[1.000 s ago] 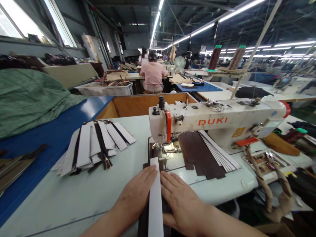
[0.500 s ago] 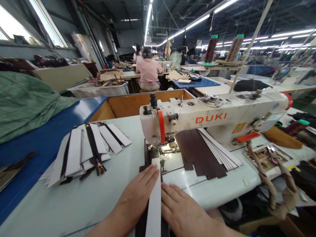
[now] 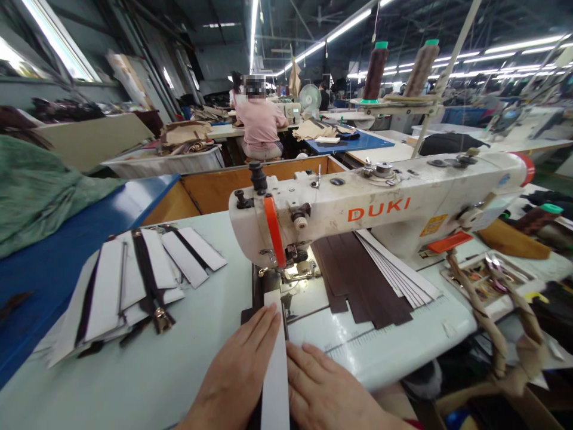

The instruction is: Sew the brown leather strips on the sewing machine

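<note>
My left hand (image 3: 242, 364) lies flat with outstretched fingers on the left edge of a long white strip (image 3: 274, 388). Dark brown material (image 3: 249, 315) shows beneath and beside that strip. On the strip's right edge rests my right hand (image 3: 320, 382), its fingers also extended. The strip's far end reaches close to the presser foot of a white sewing machine (image 3: 380, 206), whose needle area is lit. Whether the strip is under the foot cannot be made out. Right of the needle, dark brown pieces (image 3: 358, 286) with white-backed ones lie fanned out under the machine arm.
At left is a pile of white-backed zipper pieces (image 3: 134, 275). A parts tray (image 3: 492, 278) with small tools sits at right, near an orange lever (image 3: 450, 242). Thread cones (image 3: 376, 71) stand behind the machine. A person in pink (image 3: 259, 122) sits farther off.
The view has shifted slightly, so the machine and zipper pile appear farther left. Both hands keep their flat position along the strip, with little visible movement relative to the machine.
</note>
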Tool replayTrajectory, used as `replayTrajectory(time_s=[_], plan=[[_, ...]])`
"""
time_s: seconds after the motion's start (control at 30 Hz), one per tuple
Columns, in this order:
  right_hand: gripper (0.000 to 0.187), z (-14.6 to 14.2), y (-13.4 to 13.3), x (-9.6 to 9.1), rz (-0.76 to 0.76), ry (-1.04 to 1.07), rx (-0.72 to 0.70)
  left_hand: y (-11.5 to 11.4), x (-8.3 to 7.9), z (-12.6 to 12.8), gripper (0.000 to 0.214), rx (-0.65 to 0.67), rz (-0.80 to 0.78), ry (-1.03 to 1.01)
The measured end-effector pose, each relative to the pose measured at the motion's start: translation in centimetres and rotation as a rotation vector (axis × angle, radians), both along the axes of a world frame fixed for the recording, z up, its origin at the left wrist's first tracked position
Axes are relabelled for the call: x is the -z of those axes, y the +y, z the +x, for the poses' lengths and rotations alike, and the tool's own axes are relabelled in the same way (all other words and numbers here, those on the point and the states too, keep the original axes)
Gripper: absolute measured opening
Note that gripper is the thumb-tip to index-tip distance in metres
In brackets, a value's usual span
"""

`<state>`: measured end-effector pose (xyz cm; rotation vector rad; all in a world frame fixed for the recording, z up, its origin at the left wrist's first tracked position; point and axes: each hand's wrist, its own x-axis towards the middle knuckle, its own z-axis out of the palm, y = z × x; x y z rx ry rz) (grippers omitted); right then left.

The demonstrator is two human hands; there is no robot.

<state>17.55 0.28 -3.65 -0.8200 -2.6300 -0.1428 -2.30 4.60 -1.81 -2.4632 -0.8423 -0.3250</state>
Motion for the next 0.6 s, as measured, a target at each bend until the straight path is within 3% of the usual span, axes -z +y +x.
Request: replayTrajectory(time_s=[0.27, 0.4, 0.6], plan=[[0.035, -0.8, 0.1, 1.6, 0.101, 0.037, 0.027, -0.1, 0.5, -0.5, 0.043, -0.029, 0.027, 0.014], [0.035, -1.1, 0.0, 2.4, 0.01, 0.001, 0.021, 0.0, 0.3, -0.5, 0.043, -0.014, 0.061, 0.009], [0.035, -1.1, 0.2, 2.8, -0.061, -0.006, -0.016, 0.0, 0.7, -0.8, 0.043, -0.017, -0.023, -0.028]])
